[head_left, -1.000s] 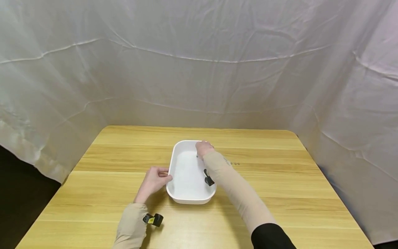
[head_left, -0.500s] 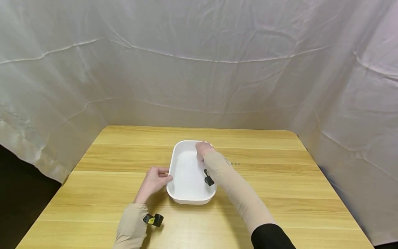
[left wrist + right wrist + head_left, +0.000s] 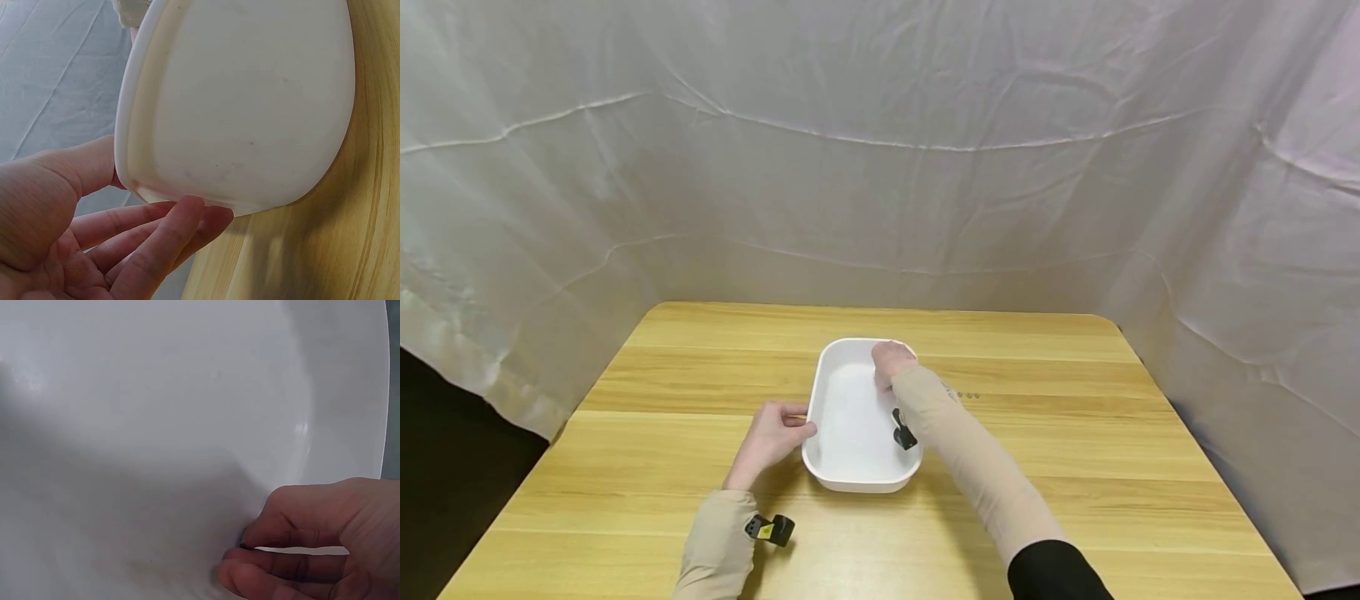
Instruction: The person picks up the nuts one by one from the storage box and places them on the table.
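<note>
A white rectangular tray [image 3: 853,433] with rounded corners is in the middle of the head view. My left hand [image 3: 778,433] grips its left side, thumb over the rim. In the left wrist view, the fingers [image 3: 181,219] of that hand lie against the tray's outer wall and underside. My right hand [image 3: 892,362] reaches into the far right part of the tray. Between its thumb and fingers it pinches a tiny dark piece [image 3: 244,545], mostly covered by the fingertips, close to the tray's floor; I cannot tell its kind.
Several small grey round pieces [image 3: 967,395] lie in a row on the wooden table [image 3: 1075,450], right of the tray, partly hidden behind the right forearm. Pale cloth [image 3: 887,200] hangs around the table's back and sides. A small black camera [image 3: 771,529] sits on the left wrist.
A dark speck visible by the right fingertips one second ago is now covered by the right hand, which has dipped very slightly. The left hand and the tray stay in place.
</note>
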The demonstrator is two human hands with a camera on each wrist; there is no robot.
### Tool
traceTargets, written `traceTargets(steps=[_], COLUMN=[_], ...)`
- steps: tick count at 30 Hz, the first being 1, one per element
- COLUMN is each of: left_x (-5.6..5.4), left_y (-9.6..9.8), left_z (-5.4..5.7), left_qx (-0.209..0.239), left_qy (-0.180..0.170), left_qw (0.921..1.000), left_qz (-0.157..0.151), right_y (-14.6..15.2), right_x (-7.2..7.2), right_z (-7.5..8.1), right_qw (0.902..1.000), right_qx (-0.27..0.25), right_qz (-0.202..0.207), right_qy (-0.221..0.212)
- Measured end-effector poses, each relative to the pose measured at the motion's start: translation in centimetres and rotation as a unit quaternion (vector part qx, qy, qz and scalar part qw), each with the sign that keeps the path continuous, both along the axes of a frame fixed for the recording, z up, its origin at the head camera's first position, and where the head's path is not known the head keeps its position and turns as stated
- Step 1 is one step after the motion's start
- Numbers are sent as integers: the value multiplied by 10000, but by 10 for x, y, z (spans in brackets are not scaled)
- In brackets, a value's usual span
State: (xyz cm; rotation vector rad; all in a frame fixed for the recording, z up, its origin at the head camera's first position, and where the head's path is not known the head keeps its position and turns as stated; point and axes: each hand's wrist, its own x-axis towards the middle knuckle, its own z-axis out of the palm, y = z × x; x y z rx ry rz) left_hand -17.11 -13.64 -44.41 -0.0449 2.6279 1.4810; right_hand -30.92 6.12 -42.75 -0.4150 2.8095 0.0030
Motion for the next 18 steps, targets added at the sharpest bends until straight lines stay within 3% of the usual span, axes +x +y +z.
traceTargets(steps=[5,18], left_x=[0,-1], left_y=[0,-1], left_z=[0,-1], left_qx=[22,61], left_qy=[76,75], left_qw=[10000,9999], left_qz=[-37,-56], right_y=[1,4], right_x=[0,-5], right_z=[2,11], right_qw=[9999,9941], right_qx=[-134,-815], right_qz=[-20,-365], right_qy=[-22,-615])
